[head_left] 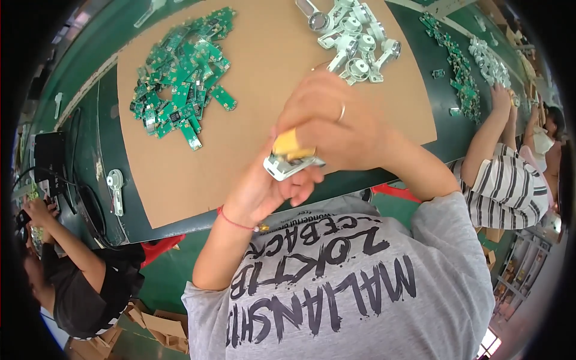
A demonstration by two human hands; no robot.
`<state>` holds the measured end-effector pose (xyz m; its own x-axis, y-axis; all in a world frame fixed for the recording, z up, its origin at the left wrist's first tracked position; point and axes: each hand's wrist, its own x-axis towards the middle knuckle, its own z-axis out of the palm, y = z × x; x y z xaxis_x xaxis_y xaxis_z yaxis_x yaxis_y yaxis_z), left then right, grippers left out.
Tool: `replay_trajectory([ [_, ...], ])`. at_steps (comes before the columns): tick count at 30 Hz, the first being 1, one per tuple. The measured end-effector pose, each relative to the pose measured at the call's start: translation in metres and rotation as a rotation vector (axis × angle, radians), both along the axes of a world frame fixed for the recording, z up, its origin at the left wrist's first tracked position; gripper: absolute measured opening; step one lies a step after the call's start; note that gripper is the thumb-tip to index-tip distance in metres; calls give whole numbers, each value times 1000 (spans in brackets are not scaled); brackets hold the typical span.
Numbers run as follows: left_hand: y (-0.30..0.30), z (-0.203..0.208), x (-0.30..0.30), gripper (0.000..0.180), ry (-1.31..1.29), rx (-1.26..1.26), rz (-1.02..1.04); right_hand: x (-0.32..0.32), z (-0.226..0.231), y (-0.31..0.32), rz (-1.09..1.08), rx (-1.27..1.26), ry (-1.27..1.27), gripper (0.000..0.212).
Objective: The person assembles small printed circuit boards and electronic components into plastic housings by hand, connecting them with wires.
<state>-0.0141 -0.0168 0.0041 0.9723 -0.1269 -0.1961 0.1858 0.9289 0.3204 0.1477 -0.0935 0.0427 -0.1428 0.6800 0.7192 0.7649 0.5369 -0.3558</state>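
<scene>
My left hand (261,191), with a red bracelet at its wrist, grips a small white plastic housing (289,168) low over the front of the cardboard. A yellow block-like piece (286,143) sits at the housing's top, partly covered by fingers. Over both curls my right hand (330,123), which wears a ring and is blurred by motion. Its fingers look closed, but their tips and whatever they hold are hidden. A heap of green circuit boards (186,78) lies at the far left of the cardboard. White housings with round heads (360,45) are piled at the far right.
Brown cardboard (180,186) covers the middle of the dark green table (102,144). One white round-headed part (116,189) lies left of it. More circuit boards (462,81) run along the right. Co-workers sit on both sides, one in a striped garment (507,186).
</scene>
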Motion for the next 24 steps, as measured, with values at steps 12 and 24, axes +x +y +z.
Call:
replay_trajectory([
  [12, 7, 20, 10, 45, 215, 801, 680, 22, 39, -12, -170, -1322, 202, 18],
  [24, 4, 28, 18, 49, 52, 1041, 872, -15, 2, -17, -26, -676, 912, 11],
])
